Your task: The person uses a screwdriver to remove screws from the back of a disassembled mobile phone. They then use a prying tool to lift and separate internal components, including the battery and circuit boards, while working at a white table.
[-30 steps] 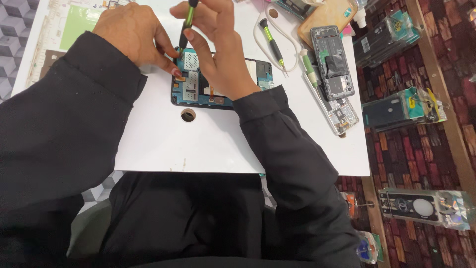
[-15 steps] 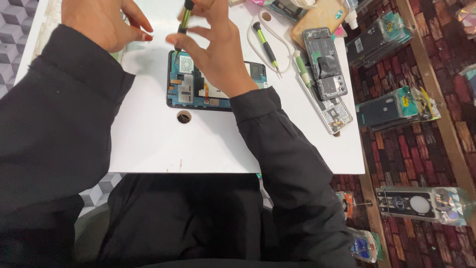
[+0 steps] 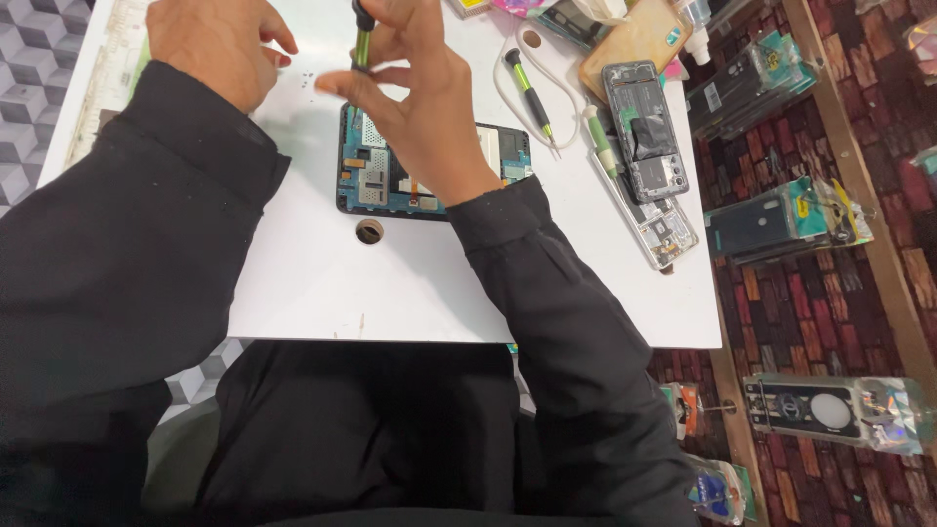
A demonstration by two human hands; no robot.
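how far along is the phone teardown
Done: the phone on the white table lies with its back off and circuit board bare. In hand: the right hand holds a green screwdriver above it; the left hand hovers beside. Left: the board sits in its frame.

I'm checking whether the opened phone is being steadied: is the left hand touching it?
Apart. The head view shows the left hand up and to the left of the opened phone, with bare white table between them.
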